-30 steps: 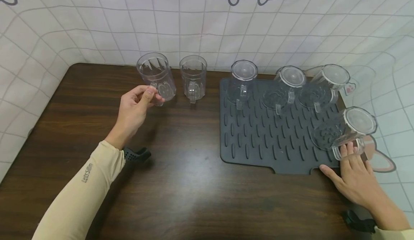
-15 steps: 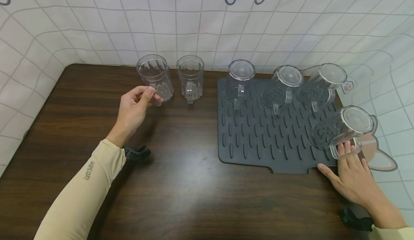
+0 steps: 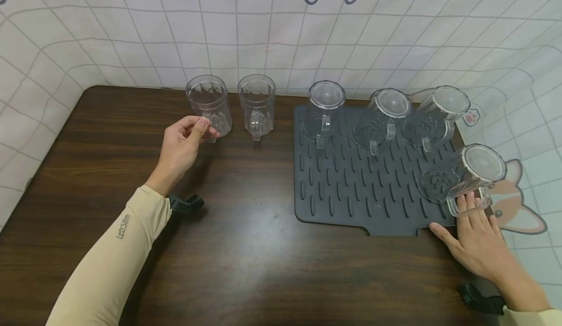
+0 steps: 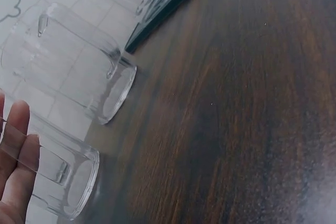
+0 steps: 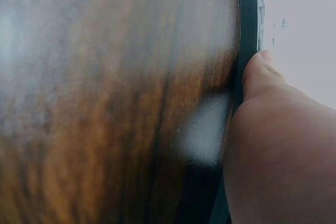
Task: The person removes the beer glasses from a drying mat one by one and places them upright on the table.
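Observation:
My left hand [image 3: 182, 143] pinches the handle of a clear mug [image 3: 215, 106] at the back left of the table; the mug is mouth up. In the left wrist view, fingertips [image 4: 31, 148] show at this mug's handle. Just right of it stands a second clear mug [image 3: 258, 99], also mouth up. On the dark ribbed drying mat [image 3: 342, 184] several clear mugs are upside down. My right hand [image 3: 480, 240] lies flat at the mat's front right corner, its straight fingers by the handle of the nearest upturned mug [image 3: 476, 170]. Its thumb touches the mat's edge.
Three more upturned mugs, the left one [image 3: 324, 111], the middle one [image 3: 386, 116] and the right one [image 3: 441, 111], line the mat's back edge. A white grid-patterned wall sheet [image 3: 259, 28] rises behind the brown wooden table [image 3: 263, 267] and along its sides.
The gap between the held mug and its neighbour has narrowed slightly, and the held mug leans a little less. The head view has shifted slightly. My right hand stays in place.

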`<state>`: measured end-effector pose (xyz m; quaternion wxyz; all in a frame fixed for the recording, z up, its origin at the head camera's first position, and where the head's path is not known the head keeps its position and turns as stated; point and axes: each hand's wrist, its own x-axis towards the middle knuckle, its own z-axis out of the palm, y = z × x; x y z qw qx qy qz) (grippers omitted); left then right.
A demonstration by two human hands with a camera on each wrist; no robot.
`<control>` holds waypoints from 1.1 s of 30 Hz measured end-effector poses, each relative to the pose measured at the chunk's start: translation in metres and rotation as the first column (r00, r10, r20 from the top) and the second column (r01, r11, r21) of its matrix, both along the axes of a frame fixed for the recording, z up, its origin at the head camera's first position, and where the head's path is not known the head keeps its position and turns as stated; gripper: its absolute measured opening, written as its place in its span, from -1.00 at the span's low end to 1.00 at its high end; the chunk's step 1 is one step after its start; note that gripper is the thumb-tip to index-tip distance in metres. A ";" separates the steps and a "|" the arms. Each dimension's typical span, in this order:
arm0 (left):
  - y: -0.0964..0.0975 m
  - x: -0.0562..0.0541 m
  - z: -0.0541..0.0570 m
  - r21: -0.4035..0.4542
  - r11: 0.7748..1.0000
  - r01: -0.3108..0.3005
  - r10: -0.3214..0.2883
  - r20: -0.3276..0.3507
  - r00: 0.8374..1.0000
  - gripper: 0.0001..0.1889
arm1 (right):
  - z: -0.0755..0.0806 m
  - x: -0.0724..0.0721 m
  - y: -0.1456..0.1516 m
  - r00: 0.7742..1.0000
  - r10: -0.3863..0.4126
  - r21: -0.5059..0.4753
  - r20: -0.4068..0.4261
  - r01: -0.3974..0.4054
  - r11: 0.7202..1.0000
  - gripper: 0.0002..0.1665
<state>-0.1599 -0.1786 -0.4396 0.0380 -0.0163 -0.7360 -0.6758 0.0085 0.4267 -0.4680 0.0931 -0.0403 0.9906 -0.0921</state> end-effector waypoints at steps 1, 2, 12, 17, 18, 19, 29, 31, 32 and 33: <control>0.000 -0.001 -0.001 -0.009 1.000 -0.001 0.001 0.000 1.000 -0.67 | 0.000 0.000 0.000 1.000 -0.001 0.000 -0.001 0.001 1.000 0.16; 0.001 -0.001 -0.001 -0.014 1.000 -0.003 0.003 0.000 1.000 -0.66 | -0.001 0.000 0.000 1.000 -0.002 0.001 -0.003 0.002 1.000 0.16; 0.005 -0.006 -0.002 -0.014 1.000 -0.001 0.001 -0.006 1.000 -0.77 | -0.002 0.000 0.000 1.000 0.003 0.012 -0.002 -0.003 1.000 0.16; 0.007 -0.009 -0.002 0.027 0.999 0.032 -0.033 0.003 0.999 -0.76 | -0.003 0.000 0.001 1.000 0.002 0.022 -0.006 -0.002 1.000 0.17; 0.008 -0.010 -0.002 0.036 0.999 0.038 -0.039 0.006 0.999 -0.78 | -0.003 0.000 0.002 1.000 0.001 0.022 -0.004 -0.001 1.000 0.17; 0.008 -0.011 -0.001 0.043 0.998 0.043 -0.044 0.008 0.999 -0.78 | -0.003 0.000 0.002 1.000 -0.001 0.019 -0.002 0.001 1.000 0.17; 0.010 -0.012 0.000 0.005 0.997 0.071 -0.071 0.060 0.996 -0.57 | -0.001 0.000 -0.001 1.000 -0.018 -0.002 0.003 0.018 1.000 0.17; 0.010 -0.011 0.001 -0.026 0.998 0.061 -0.059 0.064 0.996 -0.57 | 0.000 0.000 -0.001 1.000 -0.017 0.002 0.005 0.017 1.000 0.17; 0.010 -0.011 0.001 -0.040 0.997 0.059 -0.056 0.066 0.996 -0.57 | 0.000 0.000 -0.001 1.000 -0.015 0.003 0.006 0.015 1.000 0.17; 0.010 -0.011 0.002 -0.058 0.997 0.057 -0.053 0.069 0.996 -0.57 | 0.000 0.000 -0.001 1.000 -0.013 0.006 0.006 0.013 1.000 0.17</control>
